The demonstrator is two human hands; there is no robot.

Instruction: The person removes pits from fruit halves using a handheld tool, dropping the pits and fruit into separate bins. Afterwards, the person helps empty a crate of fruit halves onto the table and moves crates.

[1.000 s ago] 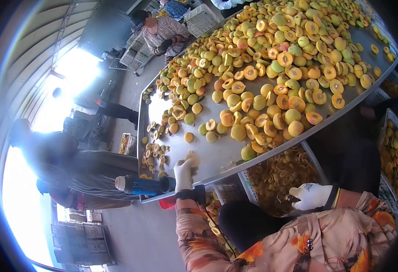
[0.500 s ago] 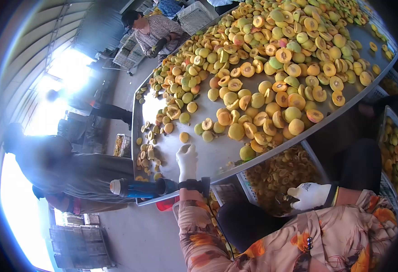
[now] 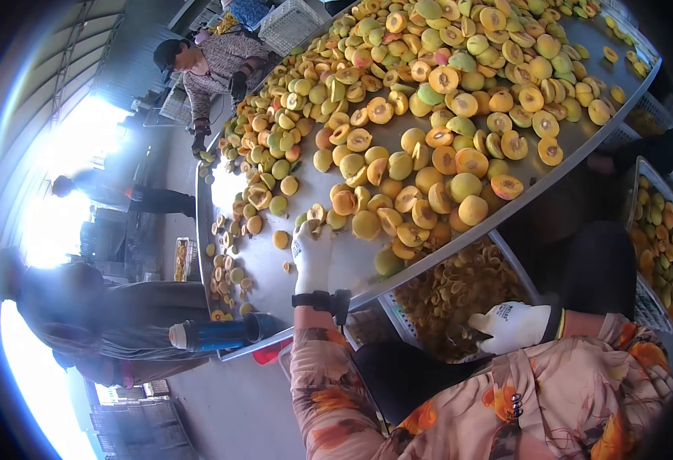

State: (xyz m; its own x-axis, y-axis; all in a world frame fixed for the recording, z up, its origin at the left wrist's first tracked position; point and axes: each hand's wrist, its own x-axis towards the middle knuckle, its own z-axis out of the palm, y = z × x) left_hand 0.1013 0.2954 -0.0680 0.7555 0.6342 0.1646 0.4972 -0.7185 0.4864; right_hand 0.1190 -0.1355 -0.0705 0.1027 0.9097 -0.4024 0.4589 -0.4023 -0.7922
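Observation:
My left hand (image 3: 311, 249), in a white glove, reaches over the metal table (image 3: 306, 287). Its fingers are closed around a greenish-yellow peach half (image 3: 311, 225) at the near side of the fruit. Whole-looking and halved yellow peaches (image 3: 444, 161) lie spread and heaped beyond it, many with the cut face up. My right hand (image 3: 514, 326), gloved too, is held low over a white crate (image 3: 401, 318) of cut fruit pieces (image 3: 451, 287). Its fingers are curled around something small and dark, too unclear to name.
A blue cylindrical flask (image 3: 217, 334) lies at the table's near left corner. Another crate of fruit (image 3: 658, 238) stands at the right. A co-worker (image 3: 213, 65) reaches toward the table's far left edge; another person (image 3: 137, 314) stands at the left.
My left hand has moved forward to the fruit and closed on a peach half. The far co-worker's arm now stretches down to the table edge. My right hand stays over the crate.

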